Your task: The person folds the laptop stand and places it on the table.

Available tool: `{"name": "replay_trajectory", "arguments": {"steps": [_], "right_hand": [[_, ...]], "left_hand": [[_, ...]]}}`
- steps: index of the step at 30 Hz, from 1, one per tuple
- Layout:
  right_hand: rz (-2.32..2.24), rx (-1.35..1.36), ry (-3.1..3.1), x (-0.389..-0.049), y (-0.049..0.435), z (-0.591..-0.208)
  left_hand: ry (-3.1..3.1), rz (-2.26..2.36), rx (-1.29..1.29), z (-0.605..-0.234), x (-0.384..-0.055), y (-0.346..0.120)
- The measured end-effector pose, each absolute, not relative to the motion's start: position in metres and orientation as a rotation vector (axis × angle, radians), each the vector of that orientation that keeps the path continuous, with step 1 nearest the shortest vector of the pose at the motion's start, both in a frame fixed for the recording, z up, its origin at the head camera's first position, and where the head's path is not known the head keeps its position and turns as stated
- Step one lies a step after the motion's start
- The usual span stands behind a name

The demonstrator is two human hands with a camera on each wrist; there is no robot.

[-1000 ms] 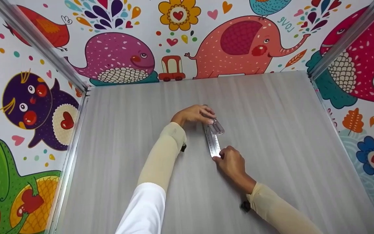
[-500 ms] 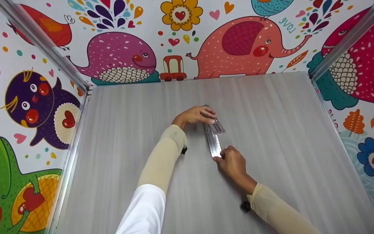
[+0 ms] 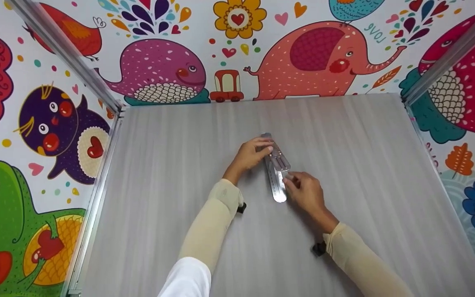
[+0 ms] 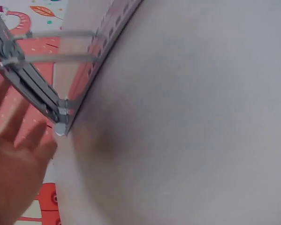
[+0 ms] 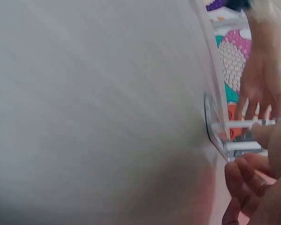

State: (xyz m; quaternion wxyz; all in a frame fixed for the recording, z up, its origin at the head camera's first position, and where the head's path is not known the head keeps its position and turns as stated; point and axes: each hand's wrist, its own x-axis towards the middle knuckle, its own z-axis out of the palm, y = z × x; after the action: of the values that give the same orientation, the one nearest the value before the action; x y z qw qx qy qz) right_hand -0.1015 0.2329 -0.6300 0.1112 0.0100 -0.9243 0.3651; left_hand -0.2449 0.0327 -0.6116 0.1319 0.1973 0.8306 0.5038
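Observation:
A silver metal folding stand (image 3: 278, 190) stands on the table, with a slotted base bar, a hinged upper arm (image 3: 279, 161) raised at an angle, and two thin rods (image 4: 60, 58) between them. My left hand (image 3: 249, 155) holds the upper arm near the hinge, thumb at its side and fingers across it. Nearer me, my right hand (image 3: 306, 190) pinches at the free end of the upper arm, fingertips right beside the base bar. In the right wrist view its thumb and curled fingers (image 5: 243, 180) close around the rods' end, which they partly hide.
The grey wood-grain tabletop (image 3: 171, 165) runs back to a wall (image 3: 237, 45) printed with cartoon animals. Metal frame posts (image 3: 64, 57) rise at the back corners, and a rail (image 3: 97, 198) lines the left edge.
My right hand has let go of the near end of the base bar and moved up to the upper arm's free end. The left hand has shifted slightly. The head view has shifted a little.

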Motion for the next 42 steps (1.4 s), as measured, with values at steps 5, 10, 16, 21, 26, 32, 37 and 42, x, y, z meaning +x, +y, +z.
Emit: {"name": "replay_trajectory", "arguments": {"steps": [5,10,16,21,26,32,37,42], "right_hand": [[1.179,0.076,-2.690,-0.122,0.244,-0.627],[1.207,0.137,-2.717,-0.136,0.251,-0.627],[1.203,0.255,-2.752,-0.148,0.251,-0.628],[1.178,0.271,-2.784,-0.154,0.245,-0.630],[1.151,0.255,-2.768,-0.159,0.239,-0.633],[1.152,0.225,-2.706,-0.163,0.234,-0.636],[1.193,0.199,-2.704,-0.165,0.232,-0.637],[1.204,0.180,-2.719,-0.165,0.231,-0.637]], "left_hand": [[2.611,1.472,0.471,-0.614,-0.226,0.031],[2.709,1.402,0.427,-0.614,-0.206,0.030],[2.755,1.325,0.358,-0.618,-0.187,0.036],[2.808,1.241,0.326,-0.623,-0.176,0.043],[2.869,1.173,0.296,-0.627,-0.173,0.049],[2.917,1.145,0.292,-0.629,-0.174,0.053],[2.922,1.142,0.281,-0.630,-0.176,0.053],[2.923,1.140,0.290,-0.628,-0.176,0.052]]}}
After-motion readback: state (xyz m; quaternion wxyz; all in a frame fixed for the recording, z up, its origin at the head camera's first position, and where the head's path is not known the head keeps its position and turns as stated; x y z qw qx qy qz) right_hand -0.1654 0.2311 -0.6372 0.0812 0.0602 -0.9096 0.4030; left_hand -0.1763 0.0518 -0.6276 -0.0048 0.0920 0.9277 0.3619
